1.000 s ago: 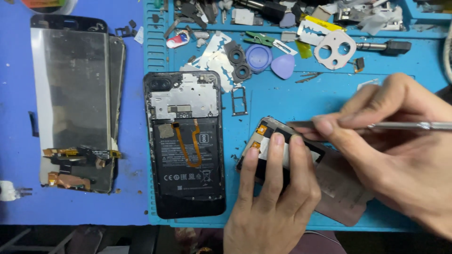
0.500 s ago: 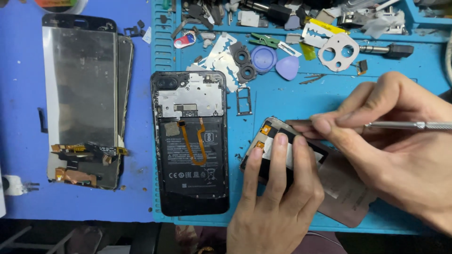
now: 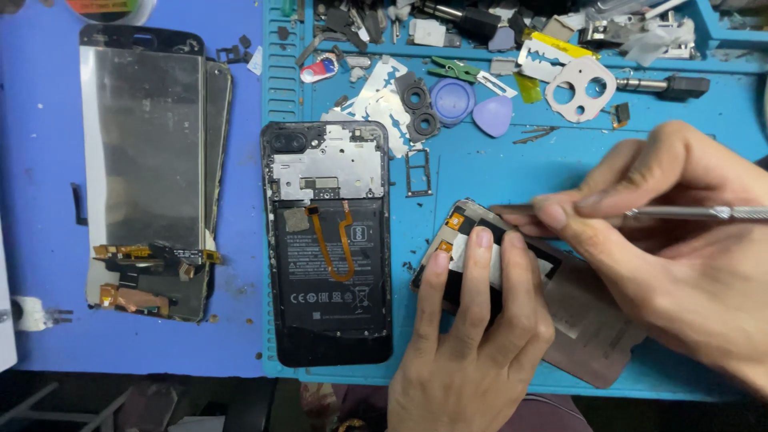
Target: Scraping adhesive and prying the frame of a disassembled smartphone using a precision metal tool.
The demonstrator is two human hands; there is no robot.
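While left hand (image 3: pixel 472 336) pins flat black phone part with orange flex tabs (image 3: pixel 480 248) to blue silicone mat (image 3: pixel 496 176), three fingers pressed flat, right hand (image 3: pixel 672 240) pinches slim metal tweezers (image 3: pixel 688 214), tip at part's top edge. Judged step: prying or lifting component. Next needs steady tip. Opened black phone (image 3: pixel 328 240) just left.

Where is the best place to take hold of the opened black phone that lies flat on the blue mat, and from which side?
Probably by its two long edges, near the lower half of the opened phone, coming from above. It lies flat with the orange flex cable and metal shield exposed on top, so fingers should stay on the rim. The left hand is nearest.
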